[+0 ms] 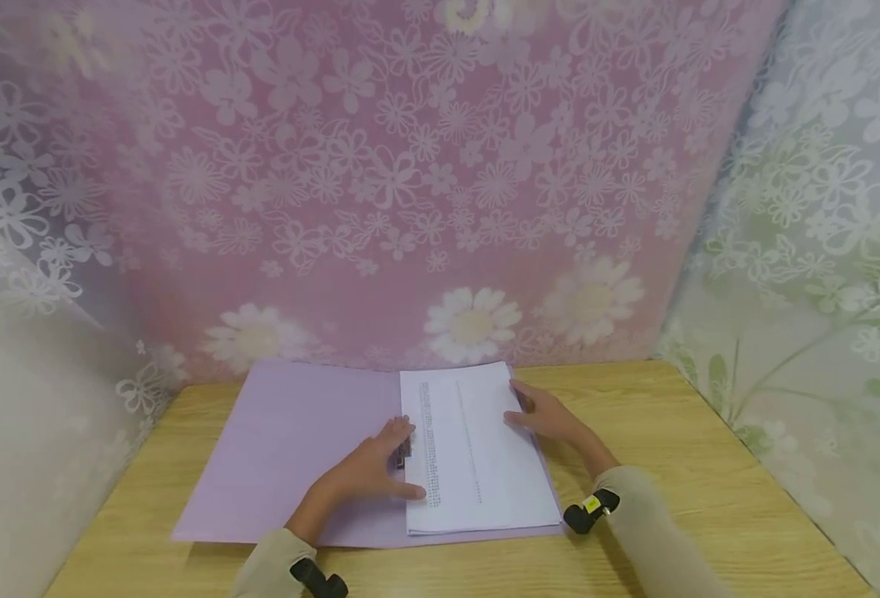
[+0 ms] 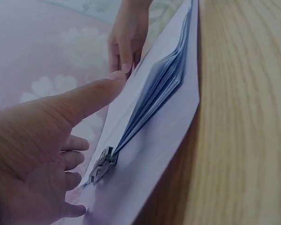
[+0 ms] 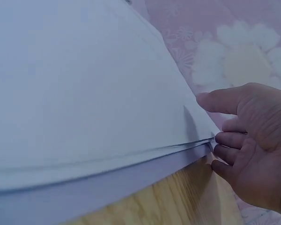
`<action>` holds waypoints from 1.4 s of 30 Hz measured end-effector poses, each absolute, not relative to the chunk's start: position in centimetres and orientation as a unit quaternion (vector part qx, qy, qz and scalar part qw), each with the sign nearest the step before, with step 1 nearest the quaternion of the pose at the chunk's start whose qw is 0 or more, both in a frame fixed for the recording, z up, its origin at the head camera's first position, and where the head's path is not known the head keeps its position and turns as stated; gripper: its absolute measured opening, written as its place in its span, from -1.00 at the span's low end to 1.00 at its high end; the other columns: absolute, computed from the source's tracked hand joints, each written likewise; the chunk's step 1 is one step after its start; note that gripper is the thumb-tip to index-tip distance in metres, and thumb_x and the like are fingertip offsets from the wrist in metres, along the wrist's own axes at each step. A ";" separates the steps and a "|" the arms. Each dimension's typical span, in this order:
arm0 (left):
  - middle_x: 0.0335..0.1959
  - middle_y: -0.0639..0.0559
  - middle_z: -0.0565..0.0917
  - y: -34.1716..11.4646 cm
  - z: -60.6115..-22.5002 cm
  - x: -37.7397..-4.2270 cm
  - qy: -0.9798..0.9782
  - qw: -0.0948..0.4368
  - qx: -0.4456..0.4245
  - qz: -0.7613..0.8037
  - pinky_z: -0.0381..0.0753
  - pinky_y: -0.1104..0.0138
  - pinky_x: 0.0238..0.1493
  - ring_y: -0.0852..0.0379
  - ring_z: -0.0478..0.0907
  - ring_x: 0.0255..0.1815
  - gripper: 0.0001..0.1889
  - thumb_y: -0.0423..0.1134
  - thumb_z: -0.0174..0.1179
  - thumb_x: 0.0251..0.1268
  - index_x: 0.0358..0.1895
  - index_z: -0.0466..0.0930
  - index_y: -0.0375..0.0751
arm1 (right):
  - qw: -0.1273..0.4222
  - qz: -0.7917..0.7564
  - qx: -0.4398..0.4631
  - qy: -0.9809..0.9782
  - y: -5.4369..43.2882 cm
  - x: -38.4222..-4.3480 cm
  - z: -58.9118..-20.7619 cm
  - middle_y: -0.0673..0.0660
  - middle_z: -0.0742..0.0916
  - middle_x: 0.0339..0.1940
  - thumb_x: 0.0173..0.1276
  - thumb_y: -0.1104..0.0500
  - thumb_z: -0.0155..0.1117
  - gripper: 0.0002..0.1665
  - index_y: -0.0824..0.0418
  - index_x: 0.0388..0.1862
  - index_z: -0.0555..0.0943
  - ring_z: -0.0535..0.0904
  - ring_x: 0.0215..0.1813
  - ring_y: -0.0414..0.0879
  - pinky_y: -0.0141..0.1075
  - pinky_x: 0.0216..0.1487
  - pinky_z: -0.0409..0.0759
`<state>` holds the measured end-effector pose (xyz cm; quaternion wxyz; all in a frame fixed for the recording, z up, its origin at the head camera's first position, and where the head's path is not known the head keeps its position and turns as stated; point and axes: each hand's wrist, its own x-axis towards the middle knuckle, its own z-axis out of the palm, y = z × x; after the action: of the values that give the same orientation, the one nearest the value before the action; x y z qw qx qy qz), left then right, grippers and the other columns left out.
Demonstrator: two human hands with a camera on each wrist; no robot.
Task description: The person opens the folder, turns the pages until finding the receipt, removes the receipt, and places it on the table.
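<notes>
Your left hand [image 1: 364, 469] spreads beside the clip [image 2: 102, 167], apparently there to fasten the papers [image 1: 485, 457]; your right hand [image 1: 555, 417], unclenched, touches their two o'clock edge, seemingly steadying them.

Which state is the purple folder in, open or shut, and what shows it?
Open: the purple folder lies spread on the table, its cover out to the left and its white papers and metal clip exposed.

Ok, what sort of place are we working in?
Probably a desk corner indoors: a wood-grain table beside a flower-patterned backdrop, with an open purple folder of paper sheets on it.
</notes>
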<state>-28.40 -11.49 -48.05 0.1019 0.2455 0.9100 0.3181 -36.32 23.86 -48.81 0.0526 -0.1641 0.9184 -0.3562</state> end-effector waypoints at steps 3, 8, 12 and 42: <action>0.68 -0.23 0.01 -11.2 -48.3 -28.2 0.910 0.103 0.273 0.295 -0.04 -0.32 0.59 -0.27 -0.16 0.70 0.26 0.26 0.57 -0.11 0.61 0.10 -0.29 | 0.054 -0.364 -0.156 0.917 23.6 -36.8 -49.1 0.42 0.23 0.62 0.49 0.04 0.30 -0.07 0.42 0.61 0.11 0.09 0.64 0.36 0.19 0.59 0.17; 0.67 -0.26 -0.01 -10.9 -48.8 -28.0 0.913 0.099 0.291 0.270 -0.02 -0.31 0.59 -0.27 -0.18 0.71 0.35 0.33 0.57 -0.19 0.61 0.06 -0.32 | 0.055 -0.375 -0.147 0.914 23.6 -37.2 -49.2 0.42 0.20 0.63 0.50 0.04 0.29 -0.06 0.42 0.62 0.09 0.09 0.64 0.37 0.19 0.59 0.16; 0.67 -0.24 0.03 -10.7 -48.9 -28.0 0.916 0.092 0.295 0.258 0.00 -0.30 0.59 -0.25 -0.16 0.71 0.35 0.35 0.57 -0.20 0.60 0.09 -0.33 | 0.064 -0.384 -0.138 0.911 23.6 -37.3 -49.1 0.38 0.18 0.65 0.50 0.03 0.29 -0.05 0.38 0.64 0.07 0.05 0.66 0.33 0.17 0.61 0.12; 0.67 -0.19 0.05 -10.6 -49.1 -28.0 0.924 0.092 0.291 0.229 0.00 -0.25 0.61 -0.22 -0.13 0.71 0.31 0.37 0.54 -0.18 0.60 0.13 -0.30 | 0.056 -0.492 -0.189 0.848 24.1 -37.2 -47.7 0.49 0.32 0.55 0.53 0.13 0.25 -0.14 0.42 0.62 0.11 0.31 0.53 0.40 0.15 0.46 0.39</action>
<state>-28.02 -10.61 -49.13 0.0915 0.2912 0.9242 0.2293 -37.21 24.11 -47.72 0.0559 -0.1890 0.8481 -0.4918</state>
